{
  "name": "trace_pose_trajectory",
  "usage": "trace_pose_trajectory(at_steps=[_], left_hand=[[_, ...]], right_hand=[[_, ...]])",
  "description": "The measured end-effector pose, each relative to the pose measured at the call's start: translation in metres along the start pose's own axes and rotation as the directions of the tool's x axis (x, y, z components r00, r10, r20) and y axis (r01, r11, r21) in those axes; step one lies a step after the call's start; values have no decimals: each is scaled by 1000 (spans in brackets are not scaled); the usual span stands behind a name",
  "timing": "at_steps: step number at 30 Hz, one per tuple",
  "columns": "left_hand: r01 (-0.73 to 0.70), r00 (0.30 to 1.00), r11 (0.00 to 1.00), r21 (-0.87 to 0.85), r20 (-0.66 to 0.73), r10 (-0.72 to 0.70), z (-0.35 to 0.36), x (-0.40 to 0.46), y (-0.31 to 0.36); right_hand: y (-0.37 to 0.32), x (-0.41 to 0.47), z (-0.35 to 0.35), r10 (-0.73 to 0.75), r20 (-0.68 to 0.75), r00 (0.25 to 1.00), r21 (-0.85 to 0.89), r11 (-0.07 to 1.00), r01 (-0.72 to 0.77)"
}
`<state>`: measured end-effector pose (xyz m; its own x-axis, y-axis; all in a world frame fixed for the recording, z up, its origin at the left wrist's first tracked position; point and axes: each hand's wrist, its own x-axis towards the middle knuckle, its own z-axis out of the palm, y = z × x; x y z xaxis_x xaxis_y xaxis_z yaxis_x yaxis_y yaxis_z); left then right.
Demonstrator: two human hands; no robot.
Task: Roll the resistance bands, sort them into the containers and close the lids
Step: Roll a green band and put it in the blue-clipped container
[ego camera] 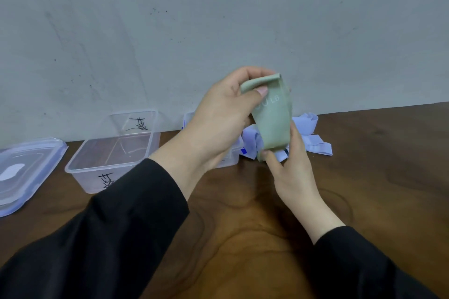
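A pale green resistance band (pixel 273 119) hangs above the table between both hands. My left hand (pixel 223 114) pinches its folded top end between thumb and fingers. My right hand (pixel 289 162) pinches its lower end. A clear open container (pixel 114 153) with black writing on its wall stands at the left, nothing inside it. A second clear container (pixel 234 153) is mostly hidden behind my left hand. Several light blue bands (pixel 313 138) lie in a loose heap against the wall behind the green band.
A clear lid with blue rim (pixel 26 172) lies flat at the far left of the brown wooden table (pixel 243 226). A grey wall (pixel 218 19) runs close behind the containers. Black sleeves cover both forearms.
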<state>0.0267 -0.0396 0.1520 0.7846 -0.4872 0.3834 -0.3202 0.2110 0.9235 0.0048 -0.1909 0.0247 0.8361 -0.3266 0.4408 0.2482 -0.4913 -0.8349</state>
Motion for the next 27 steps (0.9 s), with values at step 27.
trace_pose_trajectory(at_steps=[27], left_hand=[[220, 974, 521, 825, -212, -76, -160, -60, 14]], right_hand=[[-86, -103, 97, 248, 516, 820, -207, 965, -162]])
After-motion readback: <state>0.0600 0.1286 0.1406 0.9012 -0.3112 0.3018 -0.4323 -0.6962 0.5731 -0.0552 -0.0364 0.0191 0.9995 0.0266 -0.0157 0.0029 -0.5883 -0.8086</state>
